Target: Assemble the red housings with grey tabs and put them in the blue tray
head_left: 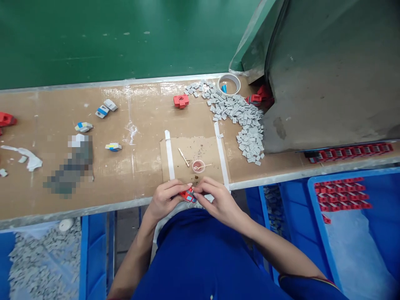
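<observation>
Close to my body, at the table's front edge, a small red toy-like part (pixel 188 195) with grey and light-blue areas sits between my hands. My left hand (pixel 165 198) is closed around its left side. The fingers of my right hand (pixel 215 196) are pinched at its right end; whether they also hold a small piece is hidden. Just beyond my hands stands a small round cup (pixel 198 166) of reddish-brown liquid, a thin stick lying across it. A cotton swab (pixel 184 157) rests to its left on a taped-down cardboard sheet (pixel 206 146).
Many small grey tiles (pixel 246 121) spread at the back right beside a tape roll (pixel 229 85). One red part (pixel 181 101) lies at the back. Rows of red parts (pixel 340 196) fill part of a blue bin (pixel 315 183). Another bin holds grey pieces (pixel 46 262).
</observation>
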A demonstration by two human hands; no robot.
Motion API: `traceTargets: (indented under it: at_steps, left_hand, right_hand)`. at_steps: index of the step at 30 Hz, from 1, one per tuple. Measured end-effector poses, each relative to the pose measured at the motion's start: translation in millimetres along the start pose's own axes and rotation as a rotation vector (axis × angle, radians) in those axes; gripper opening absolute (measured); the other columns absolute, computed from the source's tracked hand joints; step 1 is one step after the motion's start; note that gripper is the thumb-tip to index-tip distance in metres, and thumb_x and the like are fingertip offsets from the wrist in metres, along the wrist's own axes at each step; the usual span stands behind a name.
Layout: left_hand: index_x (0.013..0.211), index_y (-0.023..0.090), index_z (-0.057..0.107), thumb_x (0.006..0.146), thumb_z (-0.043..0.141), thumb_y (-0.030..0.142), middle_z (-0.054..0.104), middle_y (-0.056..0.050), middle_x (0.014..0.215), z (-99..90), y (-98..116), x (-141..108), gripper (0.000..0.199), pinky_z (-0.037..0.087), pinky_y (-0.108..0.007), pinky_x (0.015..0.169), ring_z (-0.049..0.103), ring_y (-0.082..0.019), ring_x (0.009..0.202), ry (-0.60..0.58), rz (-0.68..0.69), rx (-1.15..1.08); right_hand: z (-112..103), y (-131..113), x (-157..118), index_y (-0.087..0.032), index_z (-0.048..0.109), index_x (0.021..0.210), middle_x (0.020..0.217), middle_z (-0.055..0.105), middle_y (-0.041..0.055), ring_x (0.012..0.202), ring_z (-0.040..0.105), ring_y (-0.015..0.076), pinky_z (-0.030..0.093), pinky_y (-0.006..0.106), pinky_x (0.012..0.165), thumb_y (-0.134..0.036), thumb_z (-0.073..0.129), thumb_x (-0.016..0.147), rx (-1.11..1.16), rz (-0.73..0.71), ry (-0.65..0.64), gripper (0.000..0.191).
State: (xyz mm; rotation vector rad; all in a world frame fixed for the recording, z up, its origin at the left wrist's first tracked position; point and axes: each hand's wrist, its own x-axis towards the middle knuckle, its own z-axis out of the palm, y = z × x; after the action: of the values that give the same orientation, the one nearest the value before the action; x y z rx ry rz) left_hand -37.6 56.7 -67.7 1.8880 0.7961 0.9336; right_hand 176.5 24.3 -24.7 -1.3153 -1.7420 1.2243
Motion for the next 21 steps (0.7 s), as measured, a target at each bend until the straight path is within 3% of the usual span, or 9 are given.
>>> traceTargets:
  at_steps: [4, 10, 13, 17, 19, 21]
  left_hand:
    - [0.121, 0.020, 0.076, 0.097, 0.069, 0.023, 0.079, -0.011, 0.103, 0.6, -1.1, -0.3, 0.025, 0.064, -0.028, 0.079, 0.077, -0.018, 0.091, 0.018, 0.041, 0.016]
    - [0.119, 0.019, 0.076, 0.100, 0.064, 0.022, 0.078, -0.010, 0.099, -1.5, -4.0, -0.8, 0.022, 0.062, -0.026, 0.076, 0.075, -0.017, 0.087, -0.047, 0.102, 0.049]
    - [0.117, 0.018, 0.076, 0.102, 0.060, 0.021, 0.077, -0.010, 0.096, -3.3, -5.8, -0.7, 0.022, 0.060, -0.026, 0.076, 0.074, -0.017, 0.085, -0.096, 0.117, 0.089]
    - [0.115, 0.019, 0.074, 0.103, 0.059, 0.022, 0.076, -0.010, 0.097, -4.5, -3.4, 1.4, 0.019, 0.059, -0.026, 0.076, 0.073, -0.017, 0.086, -0.105, 0.139, 0.114]
    - [0.114, 0.019, 0.072, 0.102, 0.059, 0.020, 0.074, -0.009, 0.098, -3.4, -0.2, 1.5, 0.017, 0.060, -0.025, 0.075, 0.073, -0.016, 0.087, -0.062, 0.137, 0.094]
    - [0.113, 0.020, 0.068, 0.100, 0.061, 0.016, 0.073, -0.009, 0.101, -0.3, 3.2, -0.4, 0.015, 0.060, -0.024, 0.075, 0.073, -0.016, 0.089, 0.015, 0.112, 0.060]
  right_hand:
    - [-1.7, 3.9, 1.5, -0.018, 0.066, 0.094, 0.090, 0.059, 0.0033, 0.076, 0.058, 0.0141, 0.047, 0.025, 0.065, -0.034, 0.060, 0.101, 0.241, 0.182, -0.027, 0.019]
    - [4.3, 14.0, 1.3, -0.018, 0.057, 0.081, 0.063, 0.045, -0.0060, 0.058, 0.037, 0.0102, 0.027, 0.023, 0.053, -0.050, 0.066, 0.095, 0.453, 0.413, -0.151, 0.036]
    - [6.2, 18.7, 5.0, -0.019, 0.053, 0.078, 0.062, 0.039, -0.0079, 0.057, 0.031, 0.0095, 0.023, 0.023, 0.053, -0.057, 0.071, 0.089, 0.501, 0.485, -0.204, 0.044]
    - [2.2, 16.9, 7.2, -0.018, 0.056, 0.080, 0.063, 0.037, -0.0079, 0.057, 0.030, 0.0095, 0.023, 0.023, 0.053, -0.062, 0.070, 0.089, 0.499, 0.482, -0.238, 0.047]
    - [0.5, 12.1, 5.0, -0.017, 0.061, 0.085, 0.064, 0.036, -0.0074, 0.058, 0.032, 0.0098, 0.025, 0.023, 0.054, -0.059, 0.067, 0.093, 0.460, 0.430, -0.188, 0.043]
    - [1.7, 6.4, 1.1, -0.018, 0.066, 0.099, 0.071, 0.045, -0.0047, 0.064, 0.042, 0.0111, 0.035, 0.023, 0.058, -0.055, 0.067, 0.095, 0.439, 0.362, -0.086, 0.037]
